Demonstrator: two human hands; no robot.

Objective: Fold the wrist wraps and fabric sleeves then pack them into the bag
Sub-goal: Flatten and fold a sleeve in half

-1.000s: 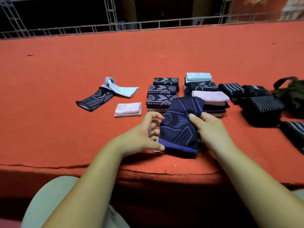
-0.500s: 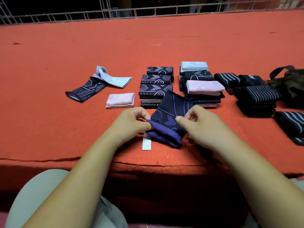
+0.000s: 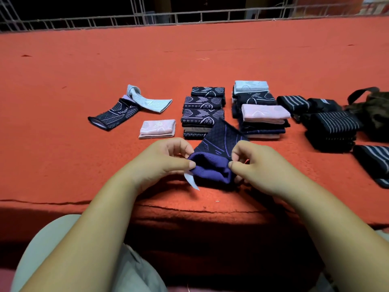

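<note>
Both hands pinching the purple sleeve (image 3: 219, 157) cuff, left hand (image 3: 166, 159) and right hand (image 3: 259, 163) at its corners. Its length runs away from me toward the folded stacks (image 3: 203, 111).

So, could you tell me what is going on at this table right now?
A person is folding a navy and purple sleeve at the near edge of the red table, the left hand and right hand each pinching its purple cuff. Folded sleeves sit in stacks just beyond, with folded striped wrist wraps to their right beside a dark bag. Two unfolded sleeves lie at the far left. The bag's contents are not visible.
</note>
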